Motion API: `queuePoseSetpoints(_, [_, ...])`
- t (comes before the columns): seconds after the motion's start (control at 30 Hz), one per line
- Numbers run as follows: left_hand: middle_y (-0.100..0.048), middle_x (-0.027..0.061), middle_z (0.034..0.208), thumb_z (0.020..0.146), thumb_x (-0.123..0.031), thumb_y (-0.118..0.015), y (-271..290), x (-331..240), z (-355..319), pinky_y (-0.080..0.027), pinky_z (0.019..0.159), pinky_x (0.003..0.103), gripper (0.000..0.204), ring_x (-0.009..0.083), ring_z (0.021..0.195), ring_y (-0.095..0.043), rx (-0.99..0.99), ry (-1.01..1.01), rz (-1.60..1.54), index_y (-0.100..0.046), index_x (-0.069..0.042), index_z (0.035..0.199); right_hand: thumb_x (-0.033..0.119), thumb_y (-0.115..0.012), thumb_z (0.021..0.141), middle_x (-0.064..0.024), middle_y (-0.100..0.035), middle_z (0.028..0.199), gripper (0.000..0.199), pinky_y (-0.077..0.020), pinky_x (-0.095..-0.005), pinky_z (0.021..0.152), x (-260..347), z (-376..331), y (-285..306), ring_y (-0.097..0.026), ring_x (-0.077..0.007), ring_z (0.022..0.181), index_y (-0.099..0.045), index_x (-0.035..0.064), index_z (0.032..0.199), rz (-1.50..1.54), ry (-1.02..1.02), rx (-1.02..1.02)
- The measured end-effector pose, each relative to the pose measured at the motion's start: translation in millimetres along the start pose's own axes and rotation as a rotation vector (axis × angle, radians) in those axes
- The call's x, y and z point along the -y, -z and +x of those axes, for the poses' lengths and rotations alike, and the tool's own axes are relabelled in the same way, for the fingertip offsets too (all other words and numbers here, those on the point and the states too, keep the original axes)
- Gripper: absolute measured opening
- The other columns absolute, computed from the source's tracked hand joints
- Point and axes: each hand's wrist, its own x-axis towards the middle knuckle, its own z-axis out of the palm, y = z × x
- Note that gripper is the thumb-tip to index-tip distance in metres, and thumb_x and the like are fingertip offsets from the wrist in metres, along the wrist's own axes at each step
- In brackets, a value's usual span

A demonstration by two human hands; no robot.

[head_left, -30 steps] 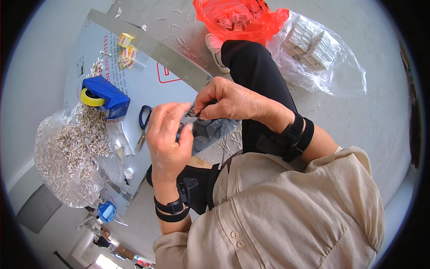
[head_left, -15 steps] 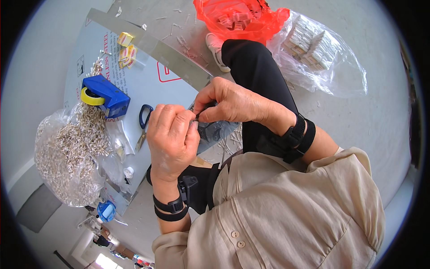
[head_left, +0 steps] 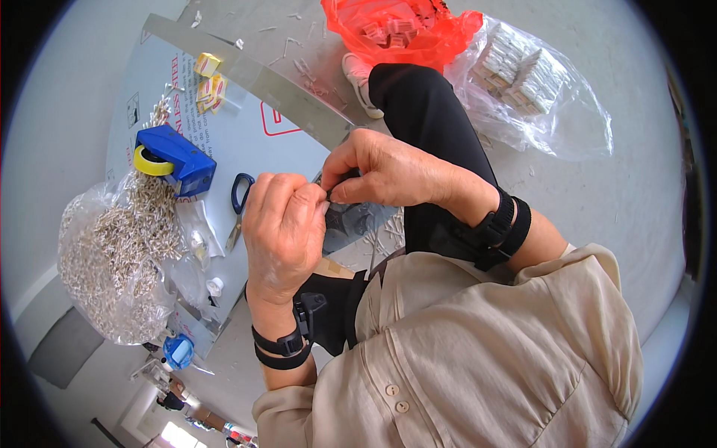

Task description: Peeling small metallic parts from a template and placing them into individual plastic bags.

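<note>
My left hand point(head_left: 282, 228) and my right hand point(head_left: 396, 170) meet in the middle, fingers closed in pinches with the tips nearly touching. Whatever is between them is small and mostly covered by the fingers; I cannot make it out. Just below the fingertips lies a shiny grey, see-through film point(head_left: 349, 226) with dark patches; whether a hand holds it is not clear. Scissors point(head_left: 238, 201) with dark blue handles lie left of my left hand. Further left, a blue tape dispenser point(head_left: 179, 162) carries a yellow-rimmed roll.
A clear bag spilling cotton swabs point(head_left: 119, 254) covers the left of the film-covered table point(head_left: 254, 153). Small yellow boxes point(head_left: 211, 91) lie at its far end. On the floor stand a red bag point(head_left: 351, 33) and a clear bag of stacked packs point(head_left: 534, 89). Loose swabs point(head_left: 306, 71) litter the floor.
My left hand has shifted slightly left and its fingers have turned a little. My right hand stays almost in place, still pinching.
</note>
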Motion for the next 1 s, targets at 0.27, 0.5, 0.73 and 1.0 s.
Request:
queuePoseSetpoints(0.27, [-0.047, 0.0116, 0.075, 0.061, 0.01, -0.058, 1.0, 1.6, 2.7, -0.039, 0.057, 0.039, 0.023, 0.0308, 0.067, -0.048, 0.081, -0.008, -0.097, -0.047, -0.001, 0.078, 0.005, -0.061, 0.08, -0.003, -0.057, 0.067, 0.011, -0.0427, -0.0252, 0.061, -2.1, 0.1, -4.9, -0.05, -0.0072, 0.066, -0.063, -0.0049, 0.084, -0.001, 0.052, 0.03])
queuePoseSetpoints(0.5, [-0.045, 0.0118, 0.074, 0.063, 0.006, -0.055, 1.2, -0.5, -6.4, -0.038, 0.056, 0.038, 0.021, 0.0301, 0.064, -0.045, -0.008, -0.047, -0.039, -0.045, -0.003, 0.079, 0.005, -0.061, 0.081, 0.0008, -0.057, 0.07, 0.01, -0.0423, -0.0242, 0.063, -5.2, 4.3, -3.3, -0.049, -0.0054, 0.068, -0.061, -0.0049, 0.08, 0.189, 0.043, 0.076])
queuePoseSetpoints(0.73, [-0.049, 0.0084, 0.08, 0.066, -0.002, -0.061, 3.5, -1.8, -14.7, -0.042, 0.063, 0.037, 0.017, 0.0269, 0.071, -0.048, -0.041, -0.074, 0.022, -0.05, -0.004, 0.079, 0.006, -0.063, 0.081, 0.0013, -0.057, 0.071, 0.011, -0.0419, -0.0229, 0.064, -2.9, 6.8, -2.6, -0.049, -0.005, 0.069, -0.06, -0.0046, 0.079, 0.152, 0.027, 0.092])
queuePoseSetpoints(1.0, [-0.056, 0.0078, 0.087, 0.068, 0.003, -0.07, 4.0, -3.9, -22.2, -0.045, 0.07, 0.034, 0.022, 0.0253, 0.081, -0.053, -0.121, 0.057, -0.172, -0.063, -0.002, 0.088, 0.005, -0.063, 0.081, 0.0024, -0.057, 0.069, 0.011, -0.0413, -0.0208, 0.063, -2.0, 4.4, 3.6, -0.05, -0.0035, 0.068, -0.062, -0.005, 0.079, 0.189, 0.024, 0.057])
